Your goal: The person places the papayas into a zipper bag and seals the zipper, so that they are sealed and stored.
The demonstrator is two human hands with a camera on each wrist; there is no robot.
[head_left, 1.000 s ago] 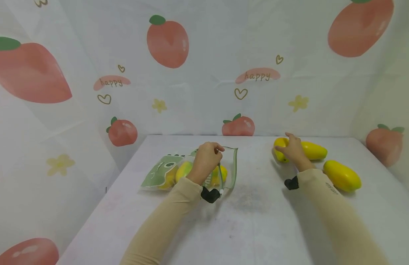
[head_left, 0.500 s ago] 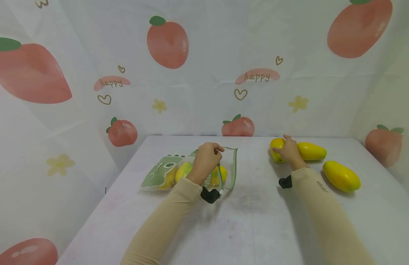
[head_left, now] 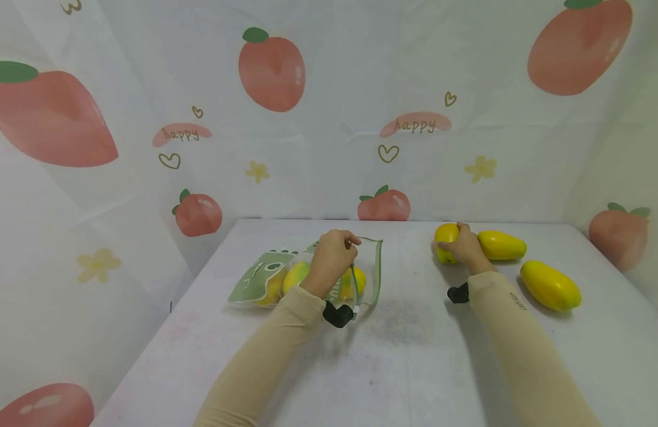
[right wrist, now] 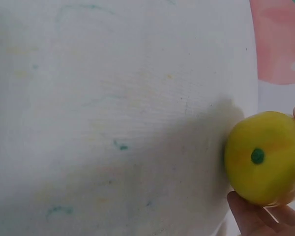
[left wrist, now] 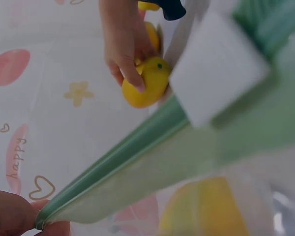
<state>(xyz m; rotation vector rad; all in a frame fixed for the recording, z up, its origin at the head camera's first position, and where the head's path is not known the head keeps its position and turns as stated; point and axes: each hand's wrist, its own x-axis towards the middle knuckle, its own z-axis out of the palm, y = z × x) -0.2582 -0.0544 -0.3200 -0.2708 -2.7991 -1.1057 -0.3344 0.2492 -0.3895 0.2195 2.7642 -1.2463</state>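
Note:
In the head view my left hand (head_left: 334, 261) pinches the open top edge of a clear zip bag (head_left: 256, 279) with a green cartoon face. The left wrist view shows thumb and finger on the bag's green rim (left wrist: 113, 162). Several yellow-green fruits (head_left: 297, 274) lie inside the bag. At the back right, my right hand (head_left: 466, 249) grips a yellow papaya (head_left: 445, 237), thumb on the near side and fingers over the far side. In the right wrist view the papaya's (right wrist: 265, 152) rounded end with a green dot faces the camera, close over the table.
Two more yellow papayas rest on the white table (head_left: 393, 367): one behind the right hand (head_left: 502, 245), another nearer at the right (head_left: 550, 286). A fruit-printed cloth wall (head_left: 329, 160) rises behind the table's back edge and along both sides.
My right hand has moved slightly left and its fingers have closed round the papaya, which has shifted left, away from the one beside it. My left hand and the bag have stayed put.

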